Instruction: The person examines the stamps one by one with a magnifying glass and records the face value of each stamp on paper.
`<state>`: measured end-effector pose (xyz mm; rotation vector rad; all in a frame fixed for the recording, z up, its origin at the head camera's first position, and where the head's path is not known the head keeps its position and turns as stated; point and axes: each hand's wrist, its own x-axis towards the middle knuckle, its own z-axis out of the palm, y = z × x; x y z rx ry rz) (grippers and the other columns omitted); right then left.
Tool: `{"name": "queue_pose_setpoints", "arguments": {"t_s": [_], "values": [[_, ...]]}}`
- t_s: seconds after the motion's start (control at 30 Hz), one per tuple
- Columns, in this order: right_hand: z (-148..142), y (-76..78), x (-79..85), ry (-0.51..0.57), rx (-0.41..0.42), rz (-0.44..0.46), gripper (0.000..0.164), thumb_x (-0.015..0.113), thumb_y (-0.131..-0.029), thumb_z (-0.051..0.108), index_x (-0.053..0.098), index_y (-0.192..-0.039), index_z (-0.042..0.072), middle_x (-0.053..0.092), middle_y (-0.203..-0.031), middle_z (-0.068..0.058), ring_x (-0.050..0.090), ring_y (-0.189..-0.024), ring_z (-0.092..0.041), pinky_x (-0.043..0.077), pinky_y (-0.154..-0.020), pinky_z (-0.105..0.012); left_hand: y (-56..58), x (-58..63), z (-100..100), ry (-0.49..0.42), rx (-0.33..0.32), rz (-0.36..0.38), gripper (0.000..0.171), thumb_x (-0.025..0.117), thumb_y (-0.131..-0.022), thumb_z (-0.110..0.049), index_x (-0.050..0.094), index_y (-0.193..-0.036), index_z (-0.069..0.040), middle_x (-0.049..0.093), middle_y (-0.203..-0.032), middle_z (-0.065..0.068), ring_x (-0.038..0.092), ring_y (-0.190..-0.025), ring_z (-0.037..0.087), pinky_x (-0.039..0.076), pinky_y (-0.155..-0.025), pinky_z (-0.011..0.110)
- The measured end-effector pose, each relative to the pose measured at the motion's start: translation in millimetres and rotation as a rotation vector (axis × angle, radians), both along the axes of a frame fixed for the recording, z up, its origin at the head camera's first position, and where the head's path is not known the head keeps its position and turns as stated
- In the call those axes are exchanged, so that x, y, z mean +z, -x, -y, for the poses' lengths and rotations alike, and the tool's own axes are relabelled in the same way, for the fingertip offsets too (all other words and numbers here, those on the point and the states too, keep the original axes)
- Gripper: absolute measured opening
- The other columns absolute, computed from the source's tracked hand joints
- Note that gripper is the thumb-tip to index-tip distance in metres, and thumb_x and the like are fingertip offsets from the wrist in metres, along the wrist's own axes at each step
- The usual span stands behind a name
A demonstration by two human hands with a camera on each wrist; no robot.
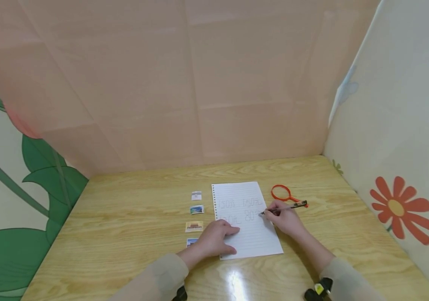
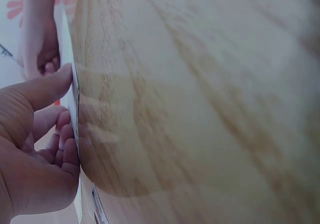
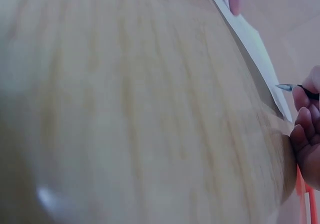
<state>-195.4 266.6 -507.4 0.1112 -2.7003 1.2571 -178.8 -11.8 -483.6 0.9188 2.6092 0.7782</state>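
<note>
A sheet of lined paper (image 1: 252, 240) with punched holes down its left edge lies on the table, bearing handwritten figures such as 150 and 80. My right hand (image 1: 284, 218) pinches a black pen (image 1: 293, 205), its tip at the paper beside the written 80. In the right wrist view the metal pen tip (image 3: 284, 87) shows just over the sheet's edge. My left hand (image 1: 216, 238) rests on the lower left of the paper, thumb and fingers spread, covering part of the writing. The left wrist view shows its fingertips (image 2: 67, 73) against the sheet.
Several small stamp-like pictures (image 1: 194, 226) form a column left of the paper, the lowest partly behind my left wrist. A red-rimmed magnifying glass (image 1: 280, 185) lies beyond my right hand. The wooden table (image 1: 124, 225) meets a pink backdrop behind and a flowered wall at right.
</note>
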Motion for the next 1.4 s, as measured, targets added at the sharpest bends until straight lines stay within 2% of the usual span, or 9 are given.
{"name": "queue_pose_setpoints", "arguments": {"t_s": [0.47, 0.8, 0.97, 1.13, 1.4], "values": [[0, 6.3, -0.9, -0.007, 0.026, 0.003, 0.010, 0.072, -0.085, 0.005, 0.063, -0.087, 0.007, 0.058, -0.073, 0.000, 0.052, -0.059, -0.014, 0.044, -0.051, -0.023, -0.3, 0.5, 0, 0.007, -0.002, -0.006, 0.061, 0.087, -0.076, -0.030, 0.066, -0.132, -0.017, 0.061, -0.116, -0.002, 0.054, -0.103, 0.011, 0.044, -0.092, 0.026], [2, -0.4, 2.1, -0.026, 0.068, -0.007, 0.010, 0.074, -0.084, 0.004, 0.064, -0.085, 0.007, 0.058, -0.074, 0.001, 0.051, -0.061, -0.013, 0.044, -0.052, -0.023, -1.4, 1.7, 0, 0.002, 0.003, 0.004, 0.061, 0.087, -0.076, -0.029, 0.066, -0.132, -0.017, 0.060, -0.114, -0.003, 0.054, -0.102, 0.010, 0.044, -0.091, 0.026], [4, -5.0, 2.3, 0.013, 0.127, -0.006, 0.012, 0.074, -0.084, 0.003, 0.063, -0.084, 0.009, 0.057, -0.072, 0.002, 0.050, -0.060, -0.010, 0.043, -0.052, -0.022, -0.5, 1.3, 0, 0.008, -0.001, -0.004, 0.061, 0.087, -0.075, -0.029, 0.066, -0.132, -0.017, 0.061, -0.115, -0.002, 0.054, -0.102, 0.010, 0.045, -0.091, 0.026], [4, -7.2, 3.3, 0.120, 0.182, 0.008, 0.009, 0.071, -0.086, 0.002, 0.063, -0.085, 0.005, 0.060, -0.071, 0.001, 0.052, -0.057, -0.008, 0.044, -0.051, -0.022, -0.1, 0.5, 0, 0.012, -0.009, -0.012, 0.061, 0.087, -0.076, -0.030, 0.066, -0.132, -0.016, 0.061, -0.115, -0.002, 0.054, -0.102, 0.010, 0.044, -0.092, 0.026], [2, -7.2, 5.9, 0.217, 0.168, -0.028, 0.011, 0.072, -0.086, -0.002, 0.063, -0.091, 0.002, 0.057, -0.076, -0.002, 0.050, -0.059, -0.008, 0.042, -0.050, -0.020, 0.0, 1.3, 0, -0.001, -0.001, -0.003, 0.061, 0.088, -0.075, -0.029, 0.066, -0.131, -0.017, 0.061, -0.114, -0.003, 0.054, -0.101, 0.009, 0.045, -0.090, 0.025]]}}
